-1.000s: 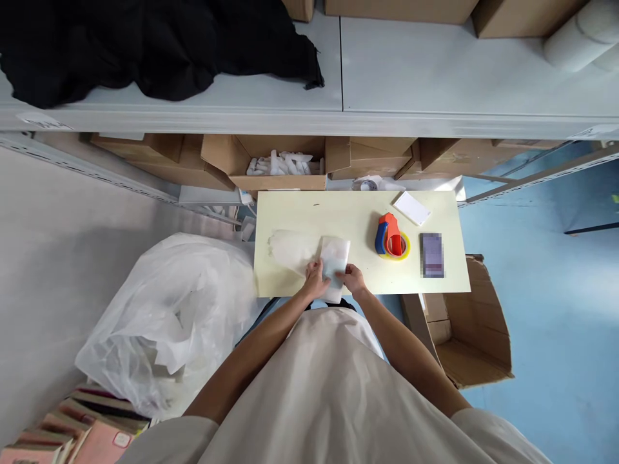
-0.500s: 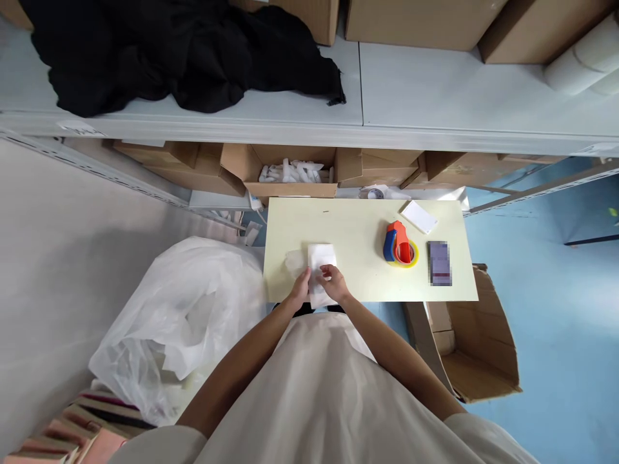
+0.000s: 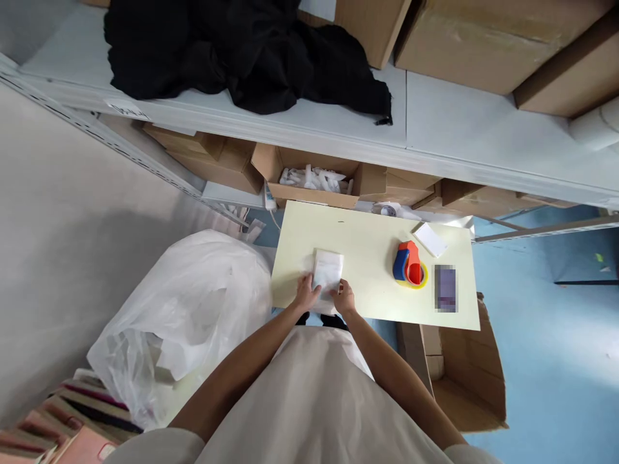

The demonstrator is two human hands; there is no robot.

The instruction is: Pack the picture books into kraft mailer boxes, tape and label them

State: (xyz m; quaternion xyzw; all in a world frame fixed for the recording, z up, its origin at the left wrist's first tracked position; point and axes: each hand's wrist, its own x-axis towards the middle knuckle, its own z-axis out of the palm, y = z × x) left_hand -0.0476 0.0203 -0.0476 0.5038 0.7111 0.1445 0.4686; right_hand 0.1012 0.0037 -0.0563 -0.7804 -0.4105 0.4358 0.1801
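Observation:
A flat white packet (image 3: 329, 267) lies on the pale yellow table (image 3: 367, 241) near its front edge, longer than it is wide. What it contains cannot be made out. My left hand (image 3: 306, 293) is closed on the packet's left edge, fingertips resting over its top. On the opposite side, my right hand (image 3: 343, 298) pinches the right edge with bent fingers. The packet's near end reaches past the table's front edge, between my wrists.
On the table's right side are a red and blue tape dispenser (image 3: 409, 264), a white box (image 3: 430, 240) and a blurred-out dark item (image 3: 445, 289). A large plastic bag (image 3: 193, 309) stands left, an open carton (image 3: 469, 380) right. Shelves with cartons run behind.
My right hand has moved from the middle of the packet to its right edge. The left hand has come further over the left edge. The camera view has tilted.

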